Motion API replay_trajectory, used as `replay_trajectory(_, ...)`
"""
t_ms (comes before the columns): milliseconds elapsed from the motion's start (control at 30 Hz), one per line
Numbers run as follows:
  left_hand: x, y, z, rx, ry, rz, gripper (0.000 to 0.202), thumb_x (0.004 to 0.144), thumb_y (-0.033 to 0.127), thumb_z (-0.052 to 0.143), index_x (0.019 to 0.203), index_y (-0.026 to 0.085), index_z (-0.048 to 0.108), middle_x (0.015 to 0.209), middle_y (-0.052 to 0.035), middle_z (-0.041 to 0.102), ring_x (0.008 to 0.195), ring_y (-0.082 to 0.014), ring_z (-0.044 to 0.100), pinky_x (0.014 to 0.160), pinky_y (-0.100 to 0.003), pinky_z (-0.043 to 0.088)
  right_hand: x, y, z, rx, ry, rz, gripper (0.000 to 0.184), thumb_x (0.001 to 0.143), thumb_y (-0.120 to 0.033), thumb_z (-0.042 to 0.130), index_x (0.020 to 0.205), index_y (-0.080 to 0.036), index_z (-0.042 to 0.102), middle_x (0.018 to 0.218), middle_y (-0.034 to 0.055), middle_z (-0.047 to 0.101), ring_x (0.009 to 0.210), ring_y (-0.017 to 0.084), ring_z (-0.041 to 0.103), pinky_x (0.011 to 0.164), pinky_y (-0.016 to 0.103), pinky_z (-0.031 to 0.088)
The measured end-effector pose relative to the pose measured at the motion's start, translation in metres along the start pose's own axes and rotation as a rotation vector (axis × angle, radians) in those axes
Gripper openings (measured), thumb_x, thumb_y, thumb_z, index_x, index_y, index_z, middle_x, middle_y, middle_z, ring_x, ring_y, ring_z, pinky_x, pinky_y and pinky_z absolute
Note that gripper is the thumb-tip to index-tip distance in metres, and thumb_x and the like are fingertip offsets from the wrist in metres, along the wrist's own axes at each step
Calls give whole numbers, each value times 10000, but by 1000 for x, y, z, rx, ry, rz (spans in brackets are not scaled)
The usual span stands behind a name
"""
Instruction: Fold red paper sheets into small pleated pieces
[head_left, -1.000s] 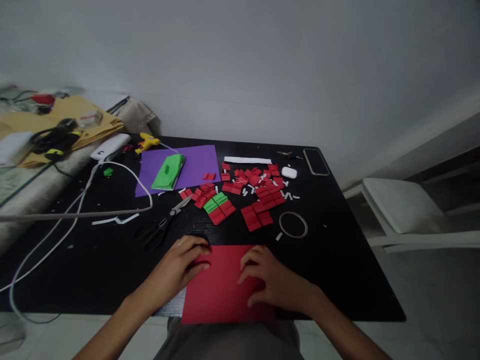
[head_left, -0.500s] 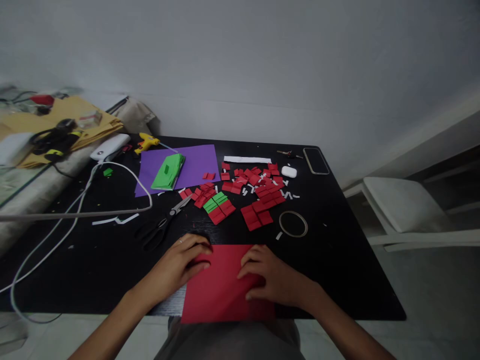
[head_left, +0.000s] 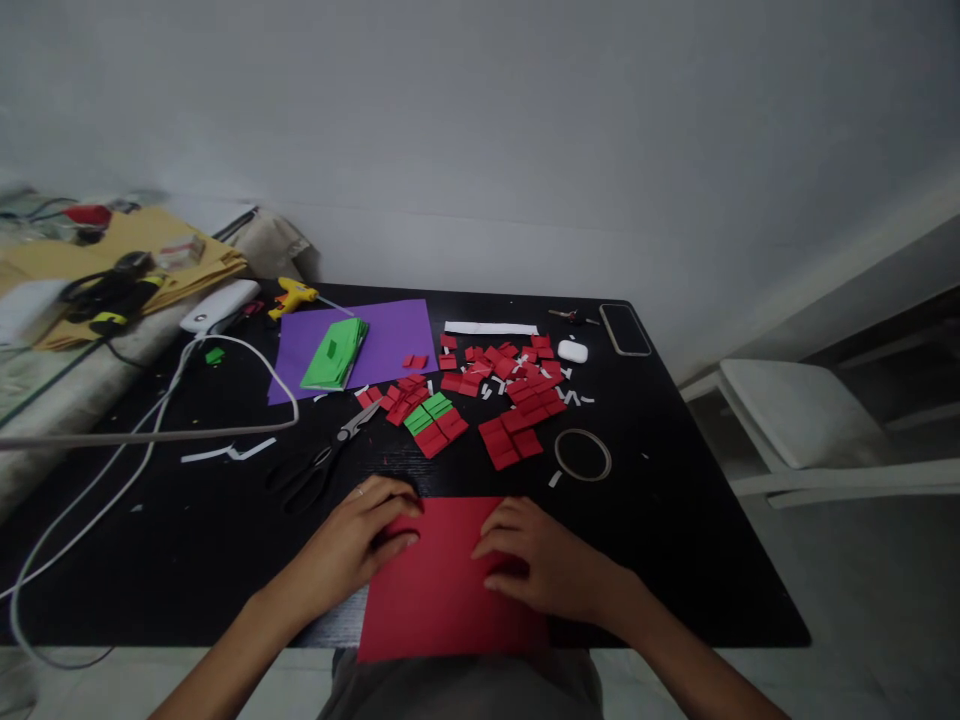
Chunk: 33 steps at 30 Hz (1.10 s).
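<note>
Clock centred on red sheet (head_left: 442,600), 12 facing the wall. Sheet lies at the near edge of black table (head_left: 667,570), overhanging it at 6. Left hand (head_left: 371,530) on its upper-left corner, right hand (head_left: 529,555) on its right side; fingers of both loosely bent, thumbs apart, unclenched.

Nearest obstacle: scissors (head_left: 330,455), 10–11, handles just beyond left hand. At 12, a green-and-red folded block (head_left: 446,432); 12–1, heaped red folded pieces (head_left: 534,402) amid white scraps (head_left: 576,398). Ring (head_left: 608,460) 1–2; phone (head_left: 625,330) 1. At 11, green stack (head_left: 330,365) on purple sheet (head_left: 397,330), yellow glue gun (head_left: 294,296) behind. White cable (head_left: 150,437) crosses table, 10.
</note>
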<state>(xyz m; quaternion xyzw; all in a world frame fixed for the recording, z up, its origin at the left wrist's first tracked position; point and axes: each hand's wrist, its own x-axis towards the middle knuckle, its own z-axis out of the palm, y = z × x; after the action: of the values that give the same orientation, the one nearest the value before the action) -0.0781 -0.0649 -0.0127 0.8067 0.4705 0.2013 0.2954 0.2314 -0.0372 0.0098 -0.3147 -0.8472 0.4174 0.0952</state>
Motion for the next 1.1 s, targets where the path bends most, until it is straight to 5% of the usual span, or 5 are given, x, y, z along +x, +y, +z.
replay_trajectory(267,2,0,-1,-10,11,22,130,1029,300,631,1141,268,688,1237,-66,674,1148,-225,644,996,-375,555,29,99,-164,-300,882,566,331,979,-340,634,1230,-139,711,1263,182,745,1170,298,705,1039,429,524)
replay_trajectory(500,-3,-4,4,-19,9,4,144,1042,297,611,1171,282,675,1258,-66,668,1160,-223,638,1007,-381,550,46,155,-223,-315,877,782,606,965,-318,625,1461,15,522,1404,355,632,1384,518,545,1126,739,358)
replay_trajectory(700,-2,-5,4,-31,29,16,141,1036,297,623,1156,286,696,1249,-63,673,1147,-219,642,995,-365,555,35,99,-180,-302,844,534,492,915,-352,692,1356,-142,636,1440,191,662,1358,363,605,1168,537,439)
replay_trajectory(867,0,-4,6,-30,60,32,136,1024,304,642,1135,287,719,1225,-60,689,1115,-216,658,964,-350,567,1,13,-73,287,184,191,172,902,-355,768,1007,-219,775,971,36,802,911,214,752,866,352,588)
replay_trajectory(1100,1,-4,7,-11,71,38,135,1026,301,641,1137,285,715,1226,-58,693,1122,-216,654,969,-355,557,-31,-3,17,150,-95,105,517,731,-185,916,1218,-270,763,1394,69,643,1346,274,538,1166,443,429)
